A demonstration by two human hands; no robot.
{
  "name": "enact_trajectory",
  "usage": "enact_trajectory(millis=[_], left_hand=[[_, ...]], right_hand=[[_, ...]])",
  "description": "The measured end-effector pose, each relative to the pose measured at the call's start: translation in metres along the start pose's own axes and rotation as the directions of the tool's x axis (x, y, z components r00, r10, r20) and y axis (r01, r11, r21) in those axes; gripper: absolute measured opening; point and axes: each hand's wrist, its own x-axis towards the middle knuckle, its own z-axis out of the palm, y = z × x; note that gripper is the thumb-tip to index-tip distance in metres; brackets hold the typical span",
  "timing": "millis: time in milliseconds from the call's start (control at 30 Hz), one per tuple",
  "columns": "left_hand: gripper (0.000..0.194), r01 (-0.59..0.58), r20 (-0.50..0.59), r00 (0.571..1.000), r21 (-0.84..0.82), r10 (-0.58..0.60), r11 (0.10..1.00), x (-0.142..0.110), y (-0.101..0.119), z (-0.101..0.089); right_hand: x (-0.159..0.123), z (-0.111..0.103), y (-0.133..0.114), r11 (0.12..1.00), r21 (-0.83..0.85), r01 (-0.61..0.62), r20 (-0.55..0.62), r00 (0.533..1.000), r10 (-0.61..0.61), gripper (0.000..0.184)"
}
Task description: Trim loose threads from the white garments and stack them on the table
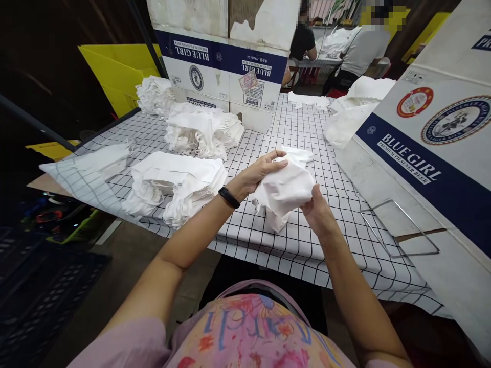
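Note:
A piece of white cloth (286, 186) is stretched between my two hands, just above the table's front part. My left hand (266, 168), with a black band on the wrist, grips its upper left edge between thumb and fingers. At the lower right edge, my right hand (316, 209) pinches the cloth with the thumb on top; its other fingers are mostly hidden. Loose, ragged ends hang below. Another flat white piece (301, 154) lies on the table just behind. Left of my hands sits a stack of folded white cloth pieces (180, 176).
A black-and-white checked cloth (245, 225) covers the table. More white stacks (203, 128) stand at the back left, before an upright carton (218, 66). Another carton (433, 128) leans at the right, near a bent metal wire frame (401, 227). Two people sit at a far table.

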Motion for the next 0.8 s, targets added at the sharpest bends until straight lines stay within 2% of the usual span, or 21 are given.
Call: enact_trajectory(millis=[133, 233, 333, 467, 567, 800], left_hand=[[0.054, -0.037, 0.004, 0.999, 0.061, 0.037, 0.997, -0.005, 0.008, -0.006], [0.064, -0.059, 0.020, 0.998, 0.082, 0.058, 0.995, -0.007, 0.016, -0.010], [0.073, -0.072, 0.043, 0.997, 0.086, 0.068, 0.994, -0.009, 0.025, -0.014], [0.081, -0.123, 0.047, 0.992, 0.153, 0.117, 0.981, -0.010, 0.037, -0.017], [0.080, -0.178, 0.041, 0.984, 0.214, 0.173, 0.960, -0.009, 0.044, -0.017], [0.054, -0.322, -0.025, 0.938, 0.318, 0.347, 0.892, 0.002, 0.053, -0.010]], right_hand=[[0.004, -0.015, -0.012, 0.999, -0.028, 0.029, 0.012, 1.000, -0.028, 0.046], [0.009, -0.021, -0.021, 0.999, -0.036, 0.027, -0.026, 0.999, -0.028, 0.040], [0.013, -0.024, -0.032, 0.991, -0.063, 0.114, -0.130, 0.984, -0.122, 0.031], [0.014, -0.027, -0.059, 0.925, -0.314, 0.214, -0.263, 0.917, -0.301, 0.019], [0.015, -0.029, -0.078, 0.864, -0.433, 0.257, -0.266, 0.879, -0.395, 0.019], [0.022, -0.029, -0.102, 0.888, -0.387, 0.250, -0.318, 0.868, -0.383, 0.019]])
